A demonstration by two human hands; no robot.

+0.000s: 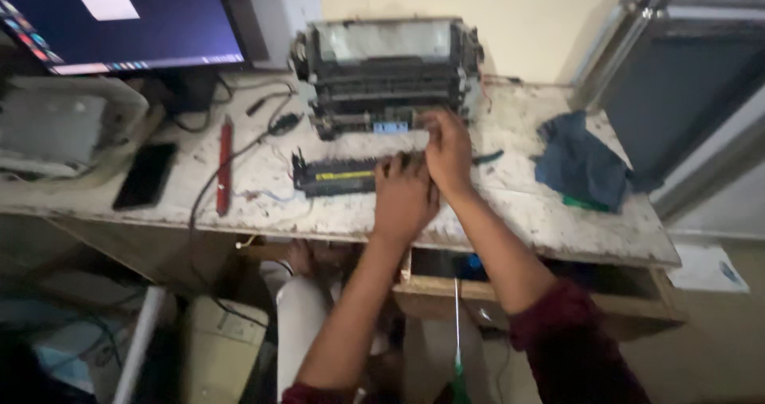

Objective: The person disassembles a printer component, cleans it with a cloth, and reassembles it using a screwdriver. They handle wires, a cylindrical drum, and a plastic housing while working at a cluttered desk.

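Head view: both hands work at the right end of a long black roller assembly point(347, 174) with a yellow strip along its top. It lies flat on the counter point(526, 213), just in front of a stripped-down printer chassis point(388, 73). The left hand point(404, 197) rests knuckles-up on that end, fingers curled down over the part — closed on it. The right hand point(448, 151) sits just beyond and touching the left, fingers bent onto the same end of the assembly; whether it pinches anything smaller I cannot tell, as the picture is blurred.

Left of the assembly lie a red-handled tool point(225, 165) and a black phone point(145, 174), well apart from the hands, with a dark cable point(209, 189) trailing off the front edge. A crumpled blue cloth point(582, 165) lies at the right end of the counter. A lit monitor point(119, 17) stands at the back left — beside it a grey device point(56, 125). Below the hands a drawer point(446, 284) stands open.
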